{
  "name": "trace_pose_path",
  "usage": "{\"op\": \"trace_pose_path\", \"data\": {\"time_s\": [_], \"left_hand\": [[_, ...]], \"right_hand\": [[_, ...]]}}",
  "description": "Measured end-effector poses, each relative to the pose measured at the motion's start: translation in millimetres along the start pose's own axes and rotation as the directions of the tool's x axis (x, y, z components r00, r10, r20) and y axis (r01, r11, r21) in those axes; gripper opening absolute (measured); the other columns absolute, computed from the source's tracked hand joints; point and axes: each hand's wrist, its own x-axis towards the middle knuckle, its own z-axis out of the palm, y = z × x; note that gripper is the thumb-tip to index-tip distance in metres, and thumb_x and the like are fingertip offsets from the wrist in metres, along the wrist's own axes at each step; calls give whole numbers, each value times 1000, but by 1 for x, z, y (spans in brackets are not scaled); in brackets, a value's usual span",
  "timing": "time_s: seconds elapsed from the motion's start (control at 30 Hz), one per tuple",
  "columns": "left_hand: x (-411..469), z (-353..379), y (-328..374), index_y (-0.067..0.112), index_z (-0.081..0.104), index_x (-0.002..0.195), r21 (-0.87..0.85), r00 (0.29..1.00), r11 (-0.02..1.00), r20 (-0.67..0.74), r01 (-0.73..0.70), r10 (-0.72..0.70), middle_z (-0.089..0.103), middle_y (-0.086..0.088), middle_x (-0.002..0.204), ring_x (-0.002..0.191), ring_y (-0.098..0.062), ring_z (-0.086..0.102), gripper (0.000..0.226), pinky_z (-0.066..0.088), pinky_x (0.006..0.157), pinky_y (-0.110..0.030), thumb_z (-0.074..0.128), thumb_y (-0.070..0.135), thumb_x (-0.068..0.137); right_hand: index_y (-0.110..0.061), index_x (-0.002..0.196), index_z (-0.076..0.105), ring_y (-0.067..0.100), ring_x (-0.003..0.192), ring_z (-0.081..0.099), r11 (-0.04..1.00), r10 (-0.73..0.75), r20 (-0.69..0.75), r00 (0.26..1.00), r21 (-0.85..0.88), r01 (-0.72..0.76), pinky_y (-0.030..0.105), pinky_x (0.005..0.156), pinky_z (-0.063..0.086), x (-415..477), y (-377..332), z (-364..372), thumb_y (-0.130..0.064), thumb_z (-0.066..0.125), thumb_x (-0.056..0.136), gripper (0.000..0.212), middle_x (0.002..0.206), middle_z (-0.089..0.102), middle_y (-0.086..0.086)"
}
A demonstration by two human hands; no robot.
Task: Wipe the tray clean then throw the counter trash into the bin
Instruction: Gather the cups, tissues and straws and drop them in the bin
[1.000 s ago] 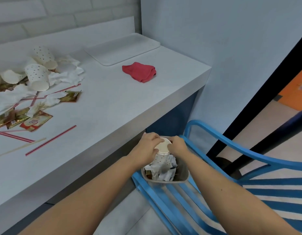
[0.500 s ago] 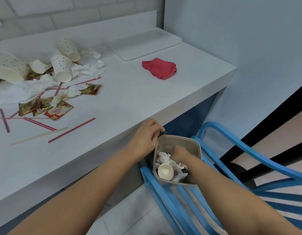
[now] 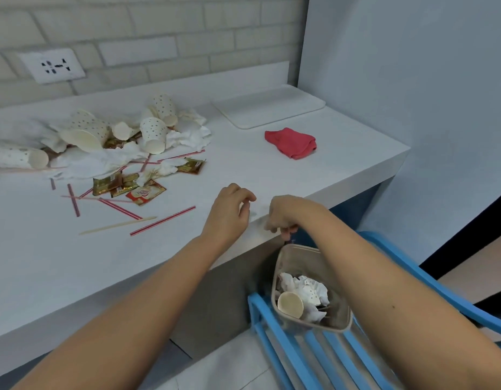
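Counter (image 3: 60, 263) | one tray (image 3: 269, 111) | one cloth (image 3: 291, 142) | one bin (image 3: 301, 258) | two hands: left hand (image 3: 229, 212), right hand (image 3: 284, 215), loosely curled, empty

Left hand (image 3: 229, 212) and right hand (image 3: 283, 215) reach forward side by side, fingers loosely curled.

No text is legible; the print on the red sachet (image 3: 145, 192) is too blurred to read.
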Motion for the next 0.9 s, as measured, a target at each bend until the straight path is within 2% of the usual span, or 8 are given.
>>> {"op": "trace_pose_path", "data": {"time_s": [0.1,0.23,0.33,0.43,0.53,0.63,0.77,0.9], "left_hand": [[-3,-24,-20,10,64,109,31,998,997,-24,66,-65,57,-6,112,105,-18,52,26,37,87,-19,46,3,92],[-9,-61,-62,10,63,112,93,991,987,17,130,-132,57,-7,113,100,-17,52,35,39,85,-21,45,-6,87],[-10,-92,-104,13,60,117,155,975,967,64,203,-215,54,-6,120,107,-18,48,39,42,92,-27,52,-4,82],[-11,-119,-142,16,47,130,309,916,905,184,291,-357,40,-8,138,127,-26,35,54,33,106,-39,63,9,79],[-13,-137,-163,19,25,145,455,823,833,307,315,-479,19,-3,153,140,-26,16,73,20,112,-47,62,25,82],[-13,-150,-181,20,25,145,529,844,817,311,228,-437,24,-4,152,140,-26,18,64,22,112,-45,53,38,91],[-13,-162,-203,20,62,114,496,925,865,289,74,-245,56,1,115,116,-18,46,26,34,93,-32,56,28,91],[-13,-162,-206,16,62,102,485,915,874,346,16,-208,58,0,107,105,-18,47,16,34,91,-30,48,20,94]], "right_hand": [[-10,79,61,16,58,55,990,-122,-109,987,-81,113,29,72,47,-2,-32,-8,-19,55,88,14,63,61,2],[-13,101,66,21,90,59,950,-314,-241,918,-79,304,27,70,41,3,-74,0,-18,55,89,17,99,62,4],[-14,105,68,21,103,55,881,-471,-288,834,-98,464,24,75,38,15,-106,15,-13,55,89,20,111,59,4],[-11,120,61,23,113,47,820,-570,-264,778,-128,558,28,85,40,30,-136,31,-10,58,88,31,118,52,9],[-10,126,57,25,116,45,807,-590,-207,780,-177,563,33,94,39,45,-156,41,-10,59,88,38,123,51,9],[-6,110,65,24,108,53,822,-569,-218,793,-154,548,33,92,43,57,-164,39,-9,58,88,23,114,56,8],[-6,91,67,17,90,54,822,-558,-102,823,-204,532,31,85,46,62,-171,24,-8,57,86,11,93,58,1],[-10,87,56,17,84,49,799,-509,59,859,-338,497,25,69,37,64,-181,15,-10,49,91,8,99,61,10]]}}
